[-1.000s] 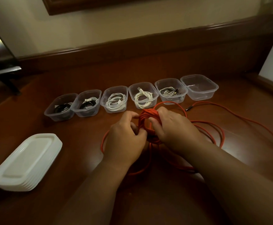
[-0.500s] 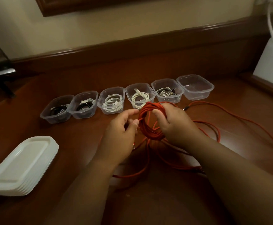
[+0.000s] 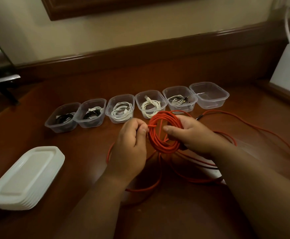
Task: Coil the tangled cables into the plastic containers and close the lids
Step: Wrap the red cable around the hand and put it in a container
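A person's two bare hands work over a dark wooden table (image 3: 37, 135) in the head view. The right hand (image 3: 190, 133) holds an orange cable (image 3: 159, 135) gathered into an upright coil: the fingers curl round the coil's right side and the thumb reaches into its open centre. The left hand (image 3: 132, 142) pinches a single strand of the same cable between thumb and fingertips at the coil's left edge. The uncoiled remainder of the cable lies in loose loops on the table below and to the right of both hands, and one run trails off toward the right edge of the frame.

Beyond the hands stands a row of six clear plastic containers, all without lids. From left to right: the first container (image 3: 61, 118) and the second container (image 3: 91, 112) each hold a black and white cable; the third container (image 3: 121, 107) and the fourth container (image 3: 151, 102) each hold a coiled white cable; the fifth container (image 3: 179, 98) holds a mixed dark and pale cable; the sixth container (image 3: 209, 94) has no cable in it. The coil partly overlaps the fourth container in this view.

A stack of white lids (image 3: 25, 178) rests on the table at the lower left, well apart from the containers. A white box (image 3: 289, 66) stands at the right edge.
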The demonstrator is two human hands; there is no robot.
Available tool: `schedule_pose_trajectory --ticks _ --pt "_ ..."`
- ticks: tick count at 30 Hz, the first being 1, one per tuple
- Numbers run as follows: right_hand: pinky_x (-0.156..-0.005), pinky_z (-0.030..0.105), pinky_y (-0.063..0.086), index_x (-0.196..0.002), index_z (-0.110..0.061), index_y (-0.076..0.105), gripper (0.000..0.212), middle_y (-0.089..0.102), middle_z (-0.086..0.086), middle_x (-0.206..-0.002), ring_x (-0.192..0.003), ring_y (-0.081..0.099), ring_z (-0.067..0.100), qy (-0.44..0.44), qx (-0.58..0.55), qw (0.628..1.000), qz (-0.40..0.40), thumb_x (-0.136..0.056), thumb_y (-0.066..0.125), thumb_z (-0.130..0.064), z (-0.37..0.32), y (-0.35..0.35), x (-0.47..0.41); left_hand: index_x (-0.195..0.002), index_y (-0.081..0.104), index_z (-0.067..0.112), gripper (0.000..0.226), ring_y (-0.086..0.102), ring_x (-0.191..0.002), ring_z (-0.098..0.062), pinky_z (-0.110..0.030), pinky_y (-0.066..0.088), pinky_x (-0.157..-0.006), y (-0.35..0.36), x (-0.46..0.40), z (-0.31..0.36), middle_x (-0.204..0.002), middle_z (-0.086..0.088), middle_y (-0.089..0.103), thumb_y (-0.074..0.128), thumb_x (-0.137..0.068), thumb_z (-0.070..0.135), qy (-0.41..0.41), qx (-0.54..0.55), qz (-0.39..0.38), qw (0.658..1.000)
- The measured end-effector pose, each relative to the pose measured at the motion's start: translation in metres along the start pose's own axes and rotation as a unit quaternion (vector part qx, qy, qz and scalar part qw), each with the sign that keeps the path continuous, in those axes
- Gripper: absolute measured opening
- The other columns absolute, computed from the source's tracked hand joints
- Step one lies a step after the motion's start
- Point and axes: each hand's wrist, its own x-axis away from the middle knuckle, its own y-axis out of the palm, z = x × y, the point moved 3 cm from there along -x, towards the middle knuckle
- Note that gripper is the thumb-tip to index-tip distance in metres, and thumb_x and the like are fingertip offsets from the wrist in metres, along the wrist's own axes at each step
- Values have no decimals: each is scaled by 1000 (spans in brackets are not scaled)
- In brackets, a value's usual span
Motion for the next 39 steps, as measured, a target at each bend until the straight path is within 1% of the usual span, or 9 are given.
schedule_pose_trajectory --ticks 4,6,11,15,20,28,34,37,39 --pt "-68 28 49 -98 -18 65 28 70 -6 -81 -72 63 4 6 79 996 -44 -81 64 -41 3 6 -2 -88 59 18 25 58 -85 -9 -21 45 -79 2 1 -2 -86 4 60 42 -98 33 -4 41 24 999" --pt "-71 28 47 -93 -22 64 11 69 -8 -81 -71 61 1 4 114 993 -44 -87 62 -31 3 6 -2 -87 59 21 27 61 -88 -17 -32 49 -83 5 0 -6 -87 1 64 41 -96 38 -33 82 27 996" --pt "-72 27 47 -95 -24 63 4 67 -8 -85 -77 62 5 1 151 988 -30 -94 59 -24 2 4 -2 -82 61 20 27 65 -80 -14 -30 50 -79 7 0 -4 -79 4 69 42 -96 33 -96 194 59 975" --pt "-62 19 40 -86 -27 59 11 62 -11 -75 -64 56 -5 3 171 985 4 -96 57 -26 1 1 -2 -84 62 19 25 65 -88 -21 -39 51 -87 4 1 -2 -85 -1 69 44 -95 33 -88 201 58 974" --pt "-66 28 41 -82 -26 58 16 62 -8 -78 -71 56 6 32 203 979 7 -98 54 -28 5 0 -3 -80 65 21 24 64 -82 -13 -27 49 -81 4 1 4 -80 1 69 47 -94 29 -90 243 69 963" --pt "-64 32 38 -73 -21 54 24 55 -8 -68 -62 49 10 22 177 984 23 -97 53 -23 -6 -1 0 -76 68 27 27 61 -84 -14 -26 49 -78 -3 -5 -4 -80 5 67 48 -94 26 -90 291 75 950" --pt "-40 20 27 -73 -10 50 25 44 4 -54 -39 35 13 74 -123 989 32 -97 47 -11 -12 -3 10 -92 66 18 15 60 -90 0 -11 42 -83 -10 -13 -10 -90 10 64 52 -95 19 -9 94 -1 996" --pt "-40 21 24 -70 -8 50 29 40 9 -53 -38 33 16 71 -169 982 51 -98 46 -12 -16 6 14 -93 68 26 13 62 -91 -2 -12 44 -83 -7 -9 -7 -91 11 66 58 -92 18 32 34 6 999" --pt "-40 22 25 -69 -8 50 30 40 10 -52 -38 34 17 57 -177 980 76 -98 47 -13 -17 14 14 -91 68 34 20 64 -81 1 -15 48 -77 -1 -6 -4 -83 12 71 64 -93 14 -17 84 6 996"
